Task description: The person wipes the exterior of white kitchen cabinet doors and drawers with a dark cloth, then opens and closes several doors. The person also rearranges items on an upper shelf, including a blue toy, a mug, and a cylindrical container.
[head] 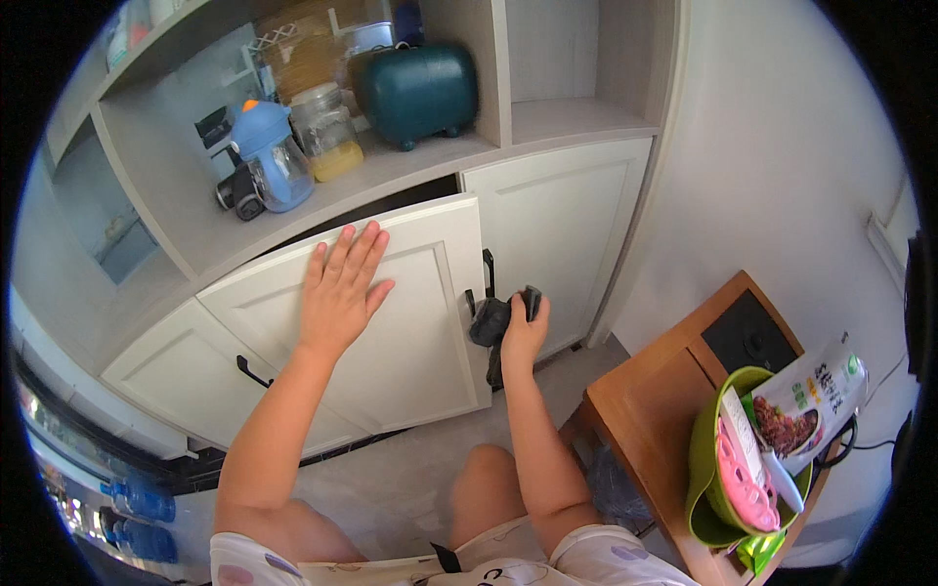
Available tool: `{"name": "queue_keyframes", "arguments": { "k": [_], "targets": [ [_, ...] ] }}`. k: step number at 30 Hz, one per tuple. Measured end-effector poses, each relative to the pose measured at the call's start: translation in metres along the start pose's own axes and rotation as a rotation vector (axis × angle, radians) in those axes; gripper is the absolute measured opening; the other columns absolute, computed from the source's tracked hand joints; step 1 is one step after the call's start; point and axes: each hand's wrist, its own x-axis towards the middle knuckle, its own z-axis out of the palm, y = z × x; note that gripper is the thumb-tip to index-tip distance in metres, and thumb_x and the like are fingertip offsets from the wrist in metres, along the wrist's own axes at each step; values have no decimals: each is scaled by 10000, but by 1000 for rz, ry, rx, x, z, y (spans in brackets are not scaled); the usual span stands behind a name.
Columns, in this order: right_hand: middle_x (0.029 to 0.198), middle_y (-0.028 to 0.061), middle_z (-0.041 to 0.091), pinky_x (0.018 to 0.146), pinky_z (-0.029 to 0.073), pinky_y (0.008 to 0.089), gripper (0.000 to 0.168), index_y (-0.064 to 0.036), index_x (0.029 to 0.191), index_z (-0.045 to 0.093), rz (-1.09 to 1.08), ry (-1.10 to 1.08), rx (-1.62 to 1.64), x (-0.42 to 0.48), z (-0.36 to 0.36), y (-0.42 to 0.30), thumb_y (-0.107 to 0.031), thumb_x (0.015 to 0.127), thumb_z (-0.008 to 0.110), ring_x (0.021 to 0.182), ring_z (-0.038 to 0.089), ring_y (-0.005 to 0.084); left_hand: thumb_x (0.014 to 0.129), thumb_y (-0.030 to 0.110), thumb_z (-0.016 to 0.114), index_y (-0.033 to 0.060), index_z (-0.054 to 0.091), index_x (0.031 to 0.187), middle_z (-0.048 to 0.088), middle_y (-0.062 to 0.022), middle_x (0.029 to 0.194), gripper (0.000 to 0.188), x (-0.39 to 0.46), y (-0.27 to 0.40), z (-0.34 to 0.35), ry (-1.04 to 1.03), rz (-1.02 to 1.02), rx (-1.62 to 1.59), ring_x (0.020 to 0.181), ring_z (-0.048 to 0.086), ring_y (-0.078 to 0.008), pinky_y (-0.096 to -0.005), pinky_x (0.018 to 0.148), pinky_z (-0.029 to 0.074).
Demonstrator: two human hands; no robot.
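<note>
A white cabinet door point(418, 351) stands slightly ajar, with a dark gap along its top edge. My left hand point(341, 293) lies flat against the upper part of this door, palm down and fingers spread. My right hand point(526, 322) grips a crumpled dark grey cloth point(491, 322) beside the door's black handle point(470, 302); part of the cloth hangs down below the hand. The neighbouring white door point(564, 220) on the right, with its own black handle point(489, 272), looks shut.
The shelf above holds a blue-lidded bottle point(275, 165), a jar with yellow contents point(326, 135) and a dark green case point(421, 91). At the right, a wooden table point(645, 395) bears a green bin point(703, 454) filled with packets. Blue water jugs point(146, 538) are at lower left.
</note>
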Motion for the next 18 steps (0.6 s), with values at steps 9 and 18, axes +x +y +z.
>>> {"name": "queue_keyframes", "arguments": {
  "k": [9, 18],
  "targets": [
    [1191, 140, 528, 967, 419, 407, 315, -49, 1179, 572, -180, -89, -341, 29, 31, 12, -75, 865, 564, 1094, 545, 312, 888, 445, 584, 162, 304, 1510, 251, 26, 1584, 739, 4, -13, 9, -132, 67, 42, 1473, 167, -179, -400, 1192, 91],
    [1102, 132, 550, 931, 445, 374, 213, -32, 1029, 640, -214, -297, -395, 26, 15, 18, -66, 822, 597, 1021, 572, 306, 872, 435, 602, 138, 337, 1497, 263, -18, 1582, 741, 3, -9, 21, -148, -36, -42, 1474, 174, -226, -439, 1182, 73]
  ]
}}
